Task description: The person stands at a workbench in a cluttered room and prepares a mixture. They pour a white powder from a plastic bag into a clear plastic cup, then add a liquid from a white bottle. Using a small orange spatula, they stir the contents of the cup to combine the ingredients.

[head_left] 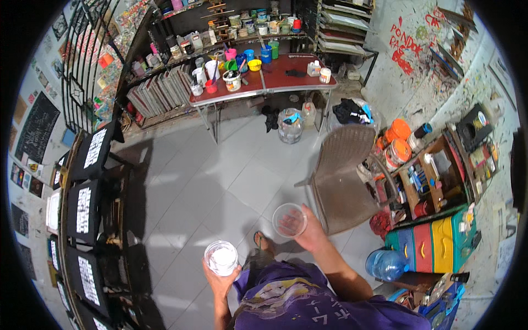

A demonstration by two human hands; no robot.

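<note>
Fingers of the left hand (223, 279): clamped round the wall of a jar (221, 257), thumb at its right side. Fingers of the right hand (312, 234): closed on a clear round vessel (289, 221), some showing through it, thumb at its rim. Count: one jar, one clear vessel, held apart from each other above the tiled floor (192, 190).

Jar: white inside its rim. Its top faces up toward the wearer's head; long axis roughly upright, exact tilt cannot be told. Clear vessel: round face likewise upward; its depth cannot be told.

Outward: one brown woven chair (344, 181), just beside the right hand. One blue water bottle (386, 265), by the front of one striped drawer unit (426, 247).

Beyond, one red table (280, 77): one yellow cup (254, 65) near the far edge; two white containers, a bottle (313, 69) and a tub (325, 76), near the right edge.
</note>
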